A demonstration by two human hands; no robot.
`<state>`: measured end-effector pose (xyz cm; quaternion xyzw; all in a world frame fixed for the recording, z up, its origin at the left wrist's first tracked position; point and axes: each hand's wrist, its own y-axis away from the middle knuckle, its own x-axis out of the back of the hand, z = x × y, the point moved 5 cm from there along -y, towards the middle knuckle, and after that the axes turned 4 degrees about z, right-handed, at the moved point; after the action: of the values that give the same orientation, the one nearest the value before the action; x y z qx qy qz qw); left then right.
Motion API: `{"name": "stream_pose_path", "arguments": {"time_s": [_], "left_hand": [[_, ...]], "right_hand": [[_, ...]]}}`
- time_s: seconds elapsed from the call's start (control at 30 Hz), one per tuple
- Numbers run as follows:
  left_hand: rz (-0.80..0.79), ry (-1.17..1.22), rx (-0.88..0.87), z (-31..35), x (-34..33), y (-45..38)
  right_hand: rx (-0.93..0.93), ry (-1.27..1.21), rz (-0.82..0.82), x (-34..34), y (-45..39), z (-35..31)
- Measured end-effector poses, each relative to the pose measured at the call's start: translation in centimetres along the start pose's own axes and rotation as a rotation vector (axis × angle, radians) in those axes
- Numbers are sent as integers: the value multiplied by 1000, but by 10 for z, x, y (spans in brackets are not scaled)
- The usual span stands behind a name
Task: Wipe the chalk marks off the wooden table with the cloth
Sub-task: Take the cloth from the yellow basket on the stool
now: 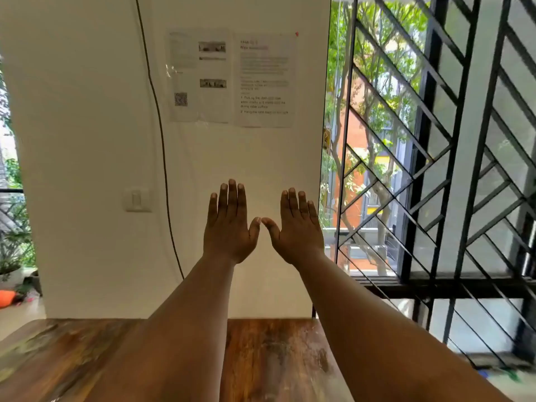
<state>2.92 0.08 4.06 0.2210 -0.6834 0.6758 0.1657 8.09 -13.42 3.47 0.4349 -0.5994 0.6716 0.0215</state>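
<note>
Both arms stretch out forward over the wooden table (269, 358), which fills the bottom of the view. My left hand (229, 224) and my right hand (298, 227) are raised side by side in front of the white wall, backs toward me, fingers spread upward, thumbs nearly touching. Neither hand holds anything. Pale whitish chalk smears (316, 349) show on the table's right part, between and under my arms. No cloth is in view.
Printed instruction sheets (232, 79) are taped to the white wall (87, 140). A black cable (162, 158) runs down it beside a wall switch (137, 199). A black metal window grille (435, 169) stands at right. Potted plants (11, 262) sit at far left.
</note>
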Motion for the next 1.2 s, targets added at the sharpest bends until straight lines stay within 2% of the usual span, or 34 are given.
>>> {"name": "stream_pose_path", "arguments": {"time_s": [0.13, 0.4, 0.6, 0.77, 0.9, 1.2], "left_hand": [[-103, -39, 1, -2, -21, 27], [-304, 57, -58, 15, -80, 118], [-568, 93, -101, 54, -118, 207], [-768, 146, -76, 107, -129, 269], [-881, 120, -129, 156, -132, 303], [-1069, 228, -285, 328, -127, 359]], "right_hand": [[-49, 51, -92, -21, 30, 4], [-184, 62, -320, -70, 127, 17], [-298, 68, -527, -96, 225, 41], [-380, 57, -653, -97, 299, 71], [-414, 62, -734, -81, 348, 107], [-542, 105, -857, 2, 457, 242]]}}
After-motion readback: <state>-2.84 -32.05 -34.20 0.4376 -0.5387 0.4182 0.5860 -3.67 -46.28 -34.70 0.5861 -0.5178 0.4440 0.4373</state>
